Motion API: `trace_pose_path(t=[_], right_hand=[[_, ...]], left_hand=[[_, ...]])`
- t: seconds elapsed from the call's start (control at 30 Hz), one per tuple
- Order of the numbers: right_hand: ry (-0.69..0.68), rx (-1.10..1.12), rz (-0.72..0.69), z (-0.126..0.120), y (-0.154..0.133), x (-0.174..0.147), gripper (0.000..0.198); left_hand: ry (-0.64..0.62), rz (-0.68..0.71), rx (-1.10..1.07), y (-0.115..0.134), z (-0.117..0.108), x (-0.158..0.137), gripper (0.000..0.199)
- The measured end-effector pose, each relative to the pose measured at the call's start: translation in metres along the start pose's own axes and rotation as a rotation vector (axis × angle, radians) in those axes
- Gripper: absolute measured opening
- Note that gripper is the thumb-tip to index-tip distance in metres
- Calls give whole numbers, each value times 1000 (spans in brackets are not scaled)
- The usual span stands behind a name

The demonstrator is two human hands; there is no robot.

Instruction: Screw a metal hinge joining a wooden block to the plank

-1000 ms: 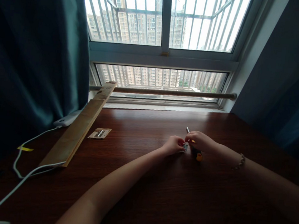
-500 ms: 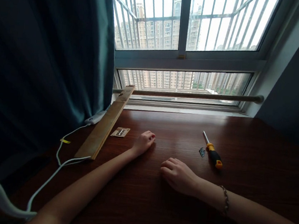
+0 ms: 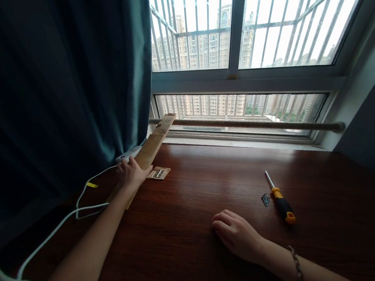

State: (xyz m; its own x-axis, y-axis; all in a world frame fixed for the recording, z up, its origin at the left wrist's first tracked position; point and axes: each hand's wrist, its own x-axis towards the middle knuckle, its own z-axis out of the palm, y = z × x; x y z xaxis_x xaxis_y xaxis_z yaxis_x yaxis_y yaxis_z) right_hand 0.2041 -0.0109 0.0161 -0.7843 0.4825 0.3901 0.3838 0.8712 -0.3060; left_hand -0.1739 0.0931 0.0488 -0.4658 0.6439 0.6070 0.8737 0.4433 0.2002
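My left hand (image 3: pixel 132 174) spans a long wooden board (image 3: pixel 150 150), thumb at its right edge and fingers over its left side. The board's far end leans near the window rail. Just right of my thumb, a small flat wooden piece with a metal part (image 3: pixel 159 173) on it lies on the table. My right hand (image 3: pixel 236 232) rests on the tabletop, fingers curled together, with nothing visible in it. To its right lies a screwdriver (image 3: pixel 281 204) with a black and yellow handle. Several dark screws (image 3: pixel 265 200) sit beside its shaft.
A dark reddish wooden table (image 3: pixel 182 248) stretches to the window sill. Along the left hang a blue curtain (image 3: pixel 113 82), a white power strip (image 3: pixel 128 153) and white cables (image 3: pixel 55 229). A rail (image 3: pixel 260 124) crosses in front of the barred window.
My left hand has moved left from the tabletop onto the wooden board and taken hold of it. My right hand stays resting on the table. The view has shifted slightly.
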Motion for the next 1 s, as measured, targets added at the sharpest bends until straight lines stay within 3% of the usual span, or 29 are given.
trace_pose_path(t=[0.1, 0.17, 0.37, 0.5, 0.63, 0.87, 1.0], right_hand=[[7, 12, 8, 0, 0, 1, 19], [20, 30, 15, 1, 1, 1, 19], [111, 150, 66, -1, 3, -1, 20], [285, 366, 268, 0, 11, 12, 16], [427, 650, 515, 8, 24, 61, 19], [685, 989, 621, 15, 15, 174, 59], [876, 971, 572, 17, 1, 187, 44]], left_hand=[[-206, -116, 8, -9, 6, 4, 86], [-267, -143, 4, -11, 8, 7, 84], [-294, -138, -42, -14, 7, 13, 84], [-241, -145, -199, 4, 4, 12, 83], [-284, -152, -497, 39, -8, -1, 79], [-364, -39, -850, 86, -45, -49, 71], [-397, 20, -819, 97, -61, -72, 68]])
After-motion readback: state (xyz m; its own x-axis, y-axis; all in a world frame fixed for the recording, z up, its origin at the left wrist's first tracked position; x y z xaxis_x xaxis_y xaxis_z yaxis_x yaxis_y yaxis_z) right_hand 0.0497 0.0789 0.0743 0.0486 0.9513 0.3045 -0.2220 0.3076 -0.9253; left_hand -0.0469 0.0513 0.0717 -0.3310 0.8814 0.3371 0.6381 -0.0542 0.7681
